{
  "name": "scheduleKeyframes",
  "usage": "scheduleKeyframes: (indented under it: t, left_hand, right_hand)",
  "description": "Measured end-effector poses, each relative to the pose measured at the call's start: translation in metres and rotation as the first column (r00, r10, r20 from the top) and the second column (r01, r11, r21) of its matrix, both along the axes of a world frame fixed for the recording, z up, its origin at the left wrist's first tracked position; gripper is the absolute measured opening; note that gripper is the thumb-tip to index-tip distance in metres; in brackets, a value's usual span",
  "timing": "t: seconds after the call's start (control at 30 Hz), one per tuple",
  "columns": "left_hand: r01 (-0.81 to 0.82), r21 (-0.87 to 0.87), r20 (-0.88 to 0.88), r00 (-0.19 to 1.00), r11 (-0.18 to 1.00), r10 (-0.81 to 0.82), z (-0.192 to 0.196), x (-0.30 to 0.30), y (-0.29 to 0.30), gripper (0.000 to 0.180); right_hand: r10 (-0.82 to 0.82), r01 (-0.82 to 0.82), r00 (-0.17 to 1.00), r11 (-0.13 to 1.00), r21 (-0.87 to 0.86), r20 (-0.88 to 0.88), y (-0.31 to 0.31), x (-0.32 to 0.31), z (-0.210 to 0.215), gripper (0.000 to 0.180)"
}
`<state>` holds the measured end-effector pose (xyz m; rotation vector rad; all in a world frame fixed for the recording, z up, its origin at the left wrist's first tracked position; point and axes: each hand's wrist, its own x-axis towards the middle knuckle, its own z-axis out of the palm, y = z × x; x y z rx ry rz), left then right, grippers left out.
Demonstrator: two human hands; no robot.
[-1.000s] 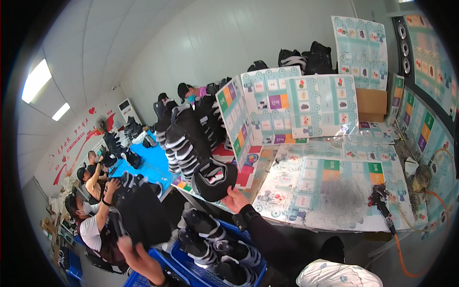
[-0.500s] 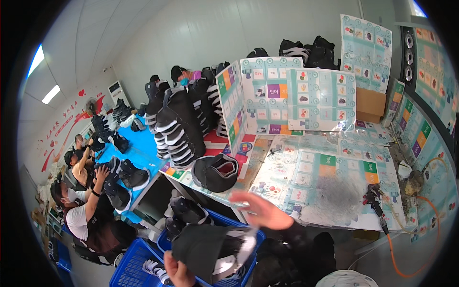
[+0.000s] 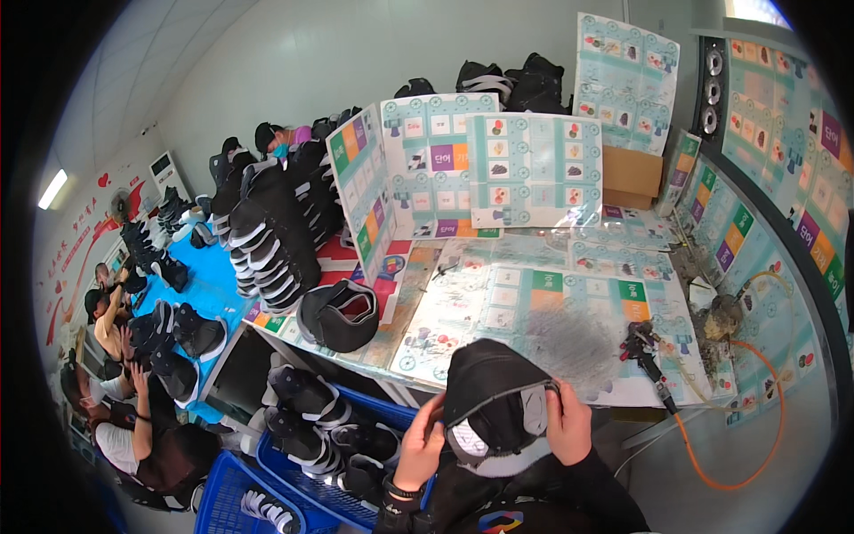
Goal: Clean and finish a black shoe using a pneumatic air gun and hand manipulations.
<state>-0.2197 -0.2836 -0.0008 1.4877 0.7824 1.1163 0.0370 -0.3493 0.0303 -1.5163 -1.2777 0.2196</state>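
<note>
A black shoe upper (image 3: 491, 378) with light grey and white parts is held between my two hands, just off the bench's front edge. My left hand (image 3: 420, 447) is closed on its left side, while my right hand (image 3: 569, 422) grips the right side with the thumb against it. On the bench, ahead and to the left, sits another black shoe upper (image 3: 338, 319), its opening turned up. A spray gun (image 3: 648, 356) with an orange hose lies at the bench's right end, apart from my hands.
Blue baskets (image 3: 222, 489) with black-and-white shoe uppers stand below left. Printed boards (image 3: 534, 169) line the bench (image 3: 445, 329). Tall stacks of uppers (image 3: 267, 231) rise at the left. Several people work along a blue table (image 3: 182, 289) farther left.
The held upper has come up and right from above the baskets to the bench front. My right hand, previously loose in the air, now grips it too. The view has turned right.
</note>
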Motion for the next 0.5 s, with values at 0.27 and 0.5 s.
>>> scheduleKeyframes:
  t: [0.27,0.5]
  left_hand:
    - [-0.088,0.048,-0.242,0.965,0.995,0.097,0.013,0.016,-0.055,0.064]
    - [-0.314,0.104,-0.431,0.841,0.944,0.327,0.065,0.019,-0.051,0.042]
  right_hand:
    - [0.153,-0.158,0.987,0.97,-0.185,-0.037,-0.025,0.008,0.012,0.043]
    - [0.264,-0.251,0.96,0.959,-0.128,0.096,-0.016,0.01,0.045,0.035]
